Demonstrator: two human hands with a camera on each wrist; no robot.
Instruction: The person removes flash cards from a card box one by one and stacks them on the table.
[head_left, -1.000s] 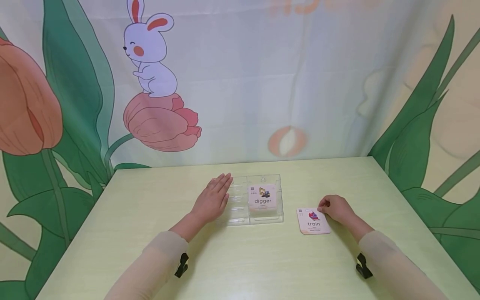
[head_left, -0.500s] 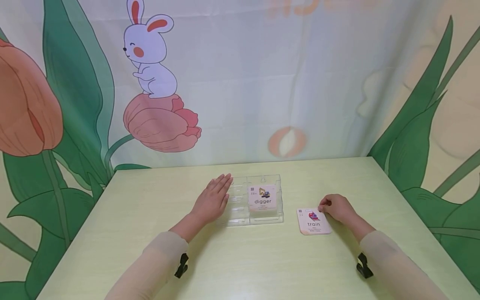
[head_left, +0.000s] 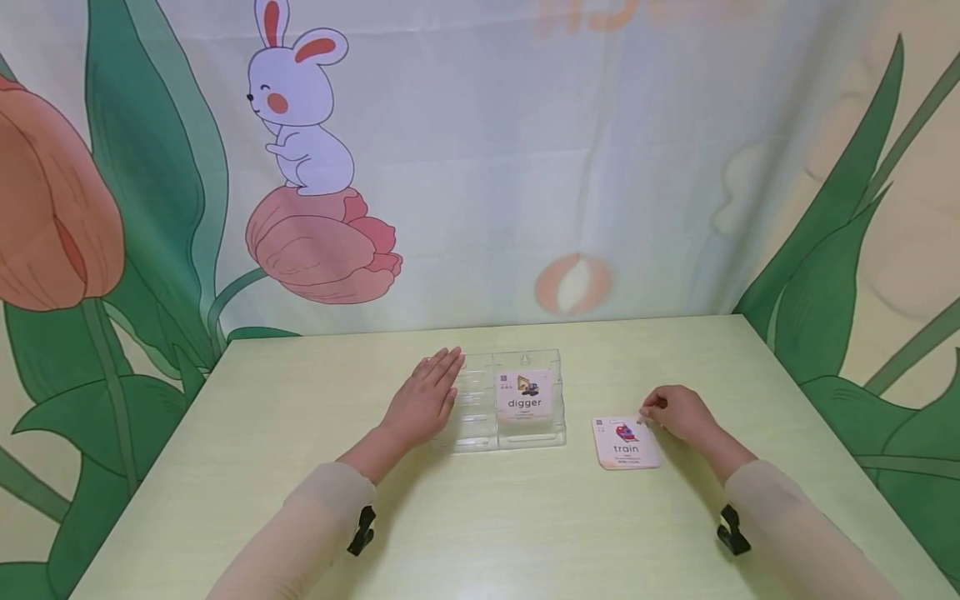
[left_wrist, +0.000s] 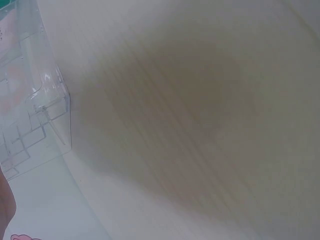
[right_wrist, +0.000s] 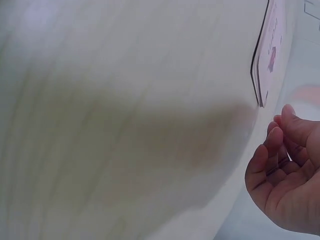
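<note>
Currently I see the left hand [head_left: 422, 406] over the left side of the clear tray [head_left: 480, 439], its grip wide, fingers straight. The digger card [head_left: 524, 407] sits in the tray's right half. Right of the tray, the train card [head_left: 626, 447] lies on the counter [head_left: 510, 533]; I see the right hand [head_left: 681, 414] just beside the card's far right corner, grip narrow, fingers curled.

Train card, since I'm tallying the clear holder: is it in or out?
Out: the train card sits by the right hand, with table showing between it and the clear holder.
</note>
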